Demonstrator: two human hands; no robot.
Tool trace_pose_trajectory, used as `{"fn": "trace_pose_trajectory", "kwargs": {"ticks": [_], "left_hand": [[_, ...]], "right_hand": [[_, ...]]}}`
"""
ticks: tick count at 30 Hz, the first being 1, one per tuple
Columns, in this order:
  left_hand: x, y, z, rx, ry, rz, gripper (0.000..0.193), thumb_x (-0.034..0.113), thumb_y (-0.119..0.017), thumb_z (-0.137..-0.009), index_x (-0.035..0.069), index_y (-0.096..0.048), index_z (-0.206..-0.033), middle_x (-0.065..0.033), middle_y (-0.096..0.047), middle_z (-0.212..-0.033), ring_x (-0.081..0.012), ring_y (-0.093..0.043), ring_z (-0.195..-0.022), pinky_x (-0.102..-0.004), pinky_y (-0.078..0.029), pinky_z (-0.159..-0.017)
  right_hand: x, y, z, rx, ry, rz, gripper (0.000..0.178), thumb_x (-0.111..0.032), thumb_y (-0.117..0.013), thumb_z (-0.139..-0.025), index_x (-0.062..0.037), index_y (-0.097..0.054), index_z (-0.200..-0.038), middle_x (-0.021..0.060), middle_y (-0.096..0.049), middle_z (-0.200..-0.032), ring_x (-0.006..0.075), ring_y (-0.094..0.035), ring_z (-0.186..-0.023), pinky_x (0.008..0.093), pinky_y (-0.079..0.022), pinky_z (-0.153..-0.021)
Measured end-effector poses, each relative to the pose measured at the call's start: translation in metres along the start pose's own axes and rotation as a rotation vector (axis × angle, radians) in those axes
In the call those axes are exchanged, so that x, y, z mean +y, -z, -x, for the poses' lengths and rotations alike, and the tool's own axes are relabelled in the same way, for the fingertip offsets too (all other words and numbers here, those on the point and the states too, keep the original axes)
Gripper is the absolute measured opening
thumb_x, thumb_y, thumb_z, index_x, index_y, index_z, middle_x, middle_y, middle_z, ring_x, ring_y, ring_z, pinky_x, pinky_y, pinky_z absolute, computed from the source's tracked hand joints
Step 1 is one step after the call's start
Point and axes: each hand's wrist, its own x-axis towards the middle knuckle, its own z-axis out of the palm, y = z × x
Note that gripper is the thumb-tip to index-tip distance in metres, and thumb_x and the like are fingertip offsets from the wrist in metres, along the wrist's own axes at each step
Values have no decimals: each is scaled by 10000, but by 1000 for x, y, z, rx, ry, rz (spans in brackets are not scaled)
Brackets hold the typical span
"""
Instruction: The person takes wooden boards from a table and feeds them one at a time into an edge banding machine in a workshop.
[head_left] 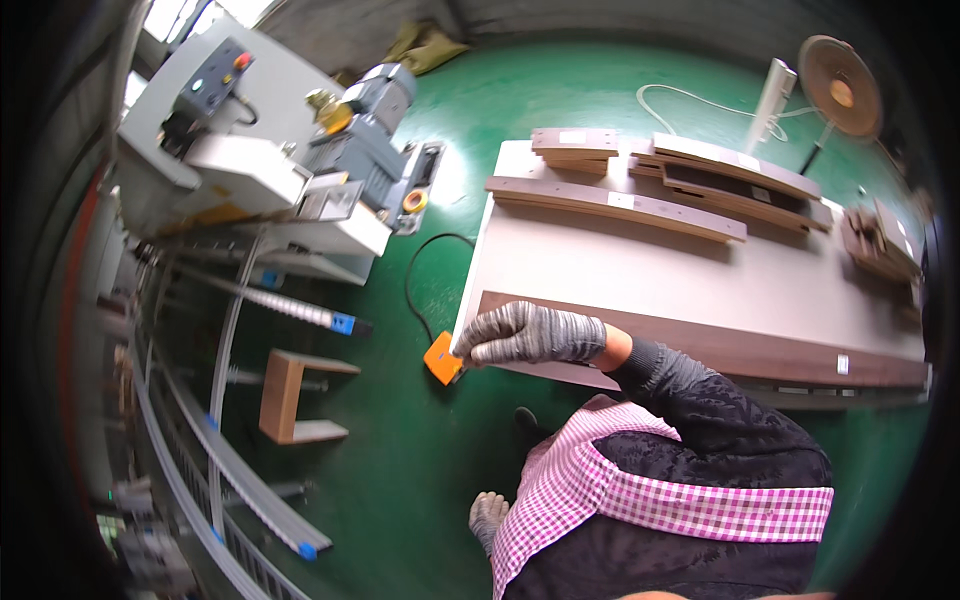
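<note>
My right hand point(525, 335), in a grey striped knit glove, reaches across the left end of a long brown board point(680, 335). Its fingers are curled and pressed together; whatever they might hold is hidden. The board lies along the near side of a white-topped table point(590, 260). Lower down, beside my pink checked apron point(565, 470), hangs my left hand point(487, 520), gloved too. Its fingers point away from me, loosely apart, and nothing shows in them; the apron hides part of this hand.
More brown boards point(615, 207) and short stacked pieces point(575, 145) lie across the table. An orange foot pedal point(441, 358) with a black cable sits on the green floor point(400, 420). Leftward stand a grey motor machine point(355, 150), metal rails point(245, 470) and a wooden U-shaped frame point(283, 397).
</note>
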Motion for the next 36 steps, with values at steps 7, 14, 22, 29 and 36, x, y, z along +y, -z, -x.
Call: {"fn": "trace_pose_trajectory", "kwargs": {"ticks": [7,14,22,29,36], "left_hand": [[124,-84,-111,-447,-98,-324,343,131,-670,-894,42,-574,-1211,-136,-645,-1097,-267,-648,-939,-433,-538,-844],[251,-131,-202,-383,-141,-454,361,137,-631,-870,96,-572,-1224,-127,-646,-1096,-279,-643,-909,-427,-519,-820],[243,-214,-180,-496,-155,-483,358,171,-631,-895,82,-553,-1232,-137,-639,-1105,-294,-629,-973,-454,-500,-877],[192,-222,-155,-404,-78,-732,365,127,-598,-937,26,-517,-1278,-137,-619,-1151,-247,-633,-968,-389,-535,-834],[184,-192,-149,-561,243,-435,170,127,-519,-984,45,-512,-836,-47,-556,-767,-138,-508,-620,-251,-435,-584]], "right_hand": [[103,19,-9,547,-324,279,337,-238,-640,-929,-10,-639,-1178,88,-683,-1096,169,-608,-1038,320,-475,-943],[118,17,9,716,-422,466,333,-277,-636,-908,-37,-660,-1138,84,-707,-995,202,-636,-946,343,-490,-885],[84,125,75,1009,-553,918,443,-386,-537,-953,-23,-635,-1187,200,-662,-1129,346,-612,-1091,392,-471,-959],[92,284,68,829,-840,1093,609,-494,-372,-980,8,-552,-1274,248,-579,-1260,371,-522,-1222,441,-389,-1046],[133,402,76,1026,-1194,838,778,-633,-302,-933,-35,-471,-1401,183,-412,-1480,332,-370,-1385,458,-294,-1118]]}}
